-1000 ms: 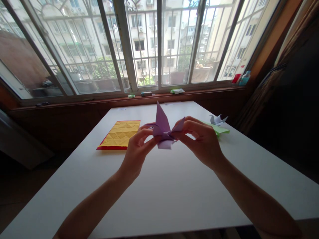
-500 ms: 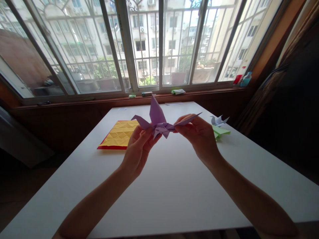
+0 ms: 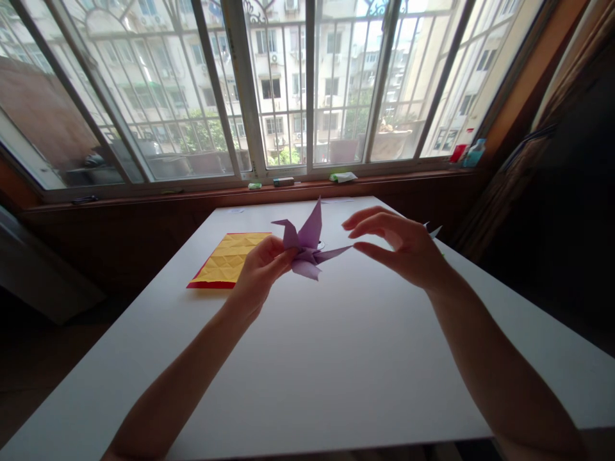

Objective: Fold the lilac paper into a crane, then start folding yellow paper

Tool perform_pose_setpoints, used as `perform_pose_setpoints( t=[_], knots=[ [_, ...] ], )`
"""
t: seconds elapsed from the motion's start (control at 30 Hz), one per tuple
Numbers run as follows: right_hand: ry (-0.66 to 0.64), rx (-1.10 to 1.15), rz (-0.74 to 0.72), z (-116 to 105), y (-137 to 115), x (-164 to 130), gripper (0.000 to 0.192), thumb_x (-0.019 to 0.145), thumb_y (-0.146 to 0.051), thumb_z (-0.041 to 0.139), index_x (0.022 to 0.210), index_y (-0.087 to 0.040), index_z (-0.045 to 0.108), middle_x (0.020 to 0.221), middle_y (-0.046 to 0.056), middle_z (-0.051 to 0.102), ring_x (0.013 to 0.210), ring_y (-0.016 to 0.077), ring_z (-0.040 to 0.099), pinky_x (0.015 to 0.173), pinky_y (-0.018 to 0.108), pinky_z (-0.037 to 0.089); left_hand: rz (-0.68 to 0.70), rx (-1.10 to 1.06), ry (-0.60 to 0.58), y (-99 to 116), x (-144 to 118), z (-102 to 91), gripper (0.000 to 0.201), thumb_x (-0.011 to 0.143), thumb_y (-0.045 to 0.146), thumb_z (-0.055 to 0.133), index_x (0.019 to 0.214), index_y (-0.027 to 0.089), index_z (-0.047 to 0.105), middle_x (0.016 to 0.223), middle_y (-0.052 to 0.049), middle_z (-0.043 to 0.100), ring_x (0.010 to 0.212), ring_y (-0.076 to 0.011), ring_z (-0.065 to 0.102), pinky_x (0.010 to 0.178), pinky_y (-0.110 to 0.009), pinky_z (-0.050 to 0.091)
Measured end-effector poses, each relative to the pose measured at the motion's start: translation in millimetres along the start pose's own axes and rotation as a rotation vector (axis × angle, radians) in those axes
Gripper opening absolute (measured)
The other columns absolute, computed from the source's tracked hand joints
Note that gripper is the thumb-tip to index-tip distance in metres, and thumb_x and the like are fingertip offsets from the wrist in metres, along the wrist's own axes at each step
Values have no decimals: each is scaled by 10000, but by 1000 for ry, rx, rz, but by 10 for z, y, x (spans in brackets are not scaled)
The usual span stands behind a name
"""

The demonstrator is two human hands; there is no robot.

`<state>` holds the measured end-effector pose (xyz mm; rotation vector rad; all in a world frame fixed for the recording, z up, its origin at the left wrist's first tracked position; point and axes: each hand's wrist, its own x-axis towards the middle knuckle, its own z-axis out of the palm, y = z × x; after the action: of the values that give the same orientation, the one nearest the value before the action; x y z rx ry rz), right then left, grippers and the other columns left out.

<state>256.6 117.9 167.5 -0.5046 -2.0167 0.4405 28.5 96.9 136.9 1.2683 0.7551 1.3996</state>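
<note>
A purple origami crane (image 3: 310,237) is held above the white table, one wing pointing up and its bent head toward the left. My left hand (image 3: 262,266) pinches it between thumb and fingers near the neck. Just to the right, my right hand (image 3: 396,243) is open, thumb and fingers apart. Its thumb tip is close to the crane's pointed tail; whether they touch I cannot tell. Left of the crane lies a creased yellow paper (image 3: 223,259) over a red sheet (image 3: 211,285).
The white table (image 3: 307,365) spreads below my arms. Behind my right hand, a pale folded paper (image 3: 435,231) is mostly hidden. On the windowsill are a green-and-white packet (image 3: 343,177), a small box (image 3: 283,182) and a bluish bottle (image 3: 475,153). A dark curtain hangs at the right.
My right hand has let go of the crane and moved right, its fingers spreading. The crane has turned in my left hand, and more of the pale folded paper is now covered.
</note>
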Motion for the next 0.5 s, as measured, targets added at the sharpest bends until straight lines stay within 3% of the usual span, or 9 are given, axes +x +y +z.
perform_pose_setpoints(
  t=[0.1,0.2,0.33,0.5],
  knots=[
    [145,-197,-118,12,-32,-7,188,806,-134,598,924,-266,660,1130,32,580,1088,201,549,934,395,469,-119,17,-87,41,15,-39,193,702,266,737,759,148,596,734,15,642,665,-80,586,660,-188,463],
    [162,-433,-273,62,-74,3,275,802,-108,595,998,-293,654,1243,32,539,1173,222,493,962,416,451,-278,-32,-219,72,17,-54,197,689,250,746,745,145,589,759,6,644,699,-98,606,715,-219,481],
    [192,-733,-471,117,-104,10,305,786,-132,632,1016,-332,640,1241,9,574,1193,213,474,972,413,432,-433,-93,-370,97,4,-49,207,690,256,748,755,133,596,744,-13,642,673,-96,598,680,-209,478],
    [182,-812,-504,141,-86,-17,210,815,-191,616,963,-338,643,1117,-32,659,1125,176,540,898,346,459,-424,-59,-398,127,-41,-38,219,678,270,756,813,149,633,740,-11,635,646,-100,585,623,-199,463]
  ],
)
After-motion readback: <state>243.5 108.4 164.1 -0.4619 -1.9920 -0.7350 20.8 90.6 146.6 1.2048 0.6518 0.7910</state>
